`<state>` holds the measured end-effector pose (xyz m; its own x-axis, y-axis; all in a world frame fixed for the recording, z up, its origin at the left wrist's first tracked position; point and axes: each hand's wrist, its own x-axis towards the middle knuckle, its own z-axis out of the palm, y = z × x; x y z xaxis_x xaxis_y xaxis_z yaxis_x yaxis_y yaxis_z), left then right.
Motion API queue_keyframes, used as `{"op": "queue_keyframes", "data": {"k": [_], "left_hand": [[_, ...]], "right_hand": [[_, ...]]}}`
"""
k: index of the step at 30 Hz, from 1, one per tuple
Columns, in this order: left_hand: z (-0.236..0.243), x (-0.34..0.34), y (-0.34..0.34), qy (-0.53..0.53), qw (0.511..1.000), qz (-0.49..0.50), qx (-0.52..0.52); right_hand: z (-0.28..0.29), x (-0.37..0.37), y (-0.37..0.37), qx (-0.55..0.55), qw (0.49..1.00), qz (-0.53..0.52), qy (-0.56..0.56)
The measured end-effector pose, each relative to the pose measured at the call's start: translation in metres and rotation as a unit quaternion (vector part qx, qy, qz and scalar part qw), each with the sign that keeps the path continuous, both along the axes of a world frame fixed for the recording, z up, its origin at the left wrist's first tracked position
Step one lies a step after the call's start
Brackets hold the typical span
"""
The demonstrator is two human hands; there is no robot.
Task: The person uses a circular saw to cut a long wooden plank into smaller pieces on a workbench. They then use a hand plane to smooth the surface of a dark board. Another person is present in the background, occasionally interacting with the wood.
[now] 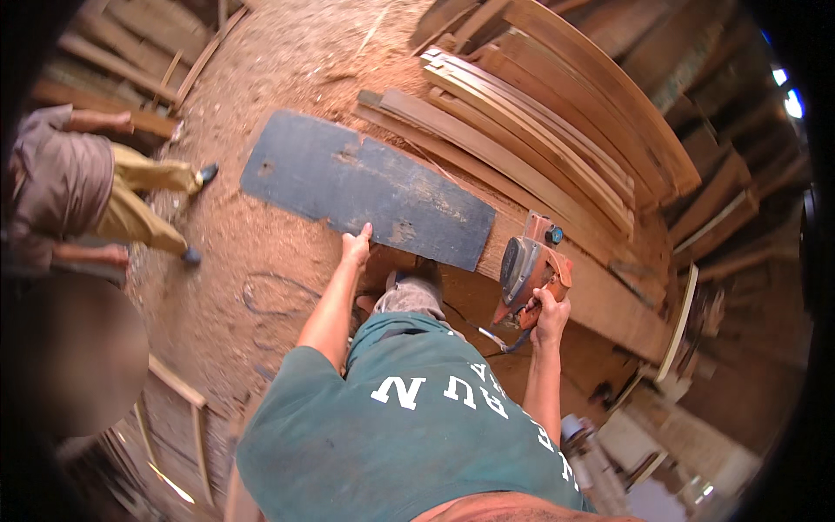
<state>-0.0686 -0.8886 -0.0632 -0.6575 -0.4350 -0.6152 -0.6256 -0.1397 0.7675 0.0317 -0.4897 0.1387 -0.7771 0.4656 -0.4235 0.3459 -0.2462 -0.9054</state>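
Note:
A long dark grey board [348, 187] with worn, scuffed patches lies ahead of me, slanting from far left to near right. My left hand [355, 247] grips its near edge, a digit on top and the other fingers mostly hidden below. An orange and grey electric hand planer [529, 274] is in my right hand [548, 315], which is closed around its rear handle. The planer is just right of the board's end, over a thick brown plank [626, 315]. A cable [496, 339] trails from it toward my legs.
Stacked timber planks [531, 130] fill the far right. A person [83, 187] in tan trousers stands at the left, near a wooden frame [178, 396]. Sawdust [300, 52] covers the ground, where a loose cord [248, 291] lies. More lumber [731, 209] leans at the right.

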Motion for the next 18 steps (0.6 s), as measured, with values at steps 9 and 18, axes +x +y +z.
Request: {"op": "queue_keyframes", "data": {"k": [9,18], "left_hand": [[0.009,0.017,-0.014,-0.040,0.995,-0.059,-0.071],[-0.026,0.033,0.013,0.036,0.999,0.001,0.029]], "right_hand": [[-0.011,-0.100,0.048,0.024,0.990,0.141,0.000],[0.004,-0.179,0.014,0.063,0.976,0.206,-0.040]]}}
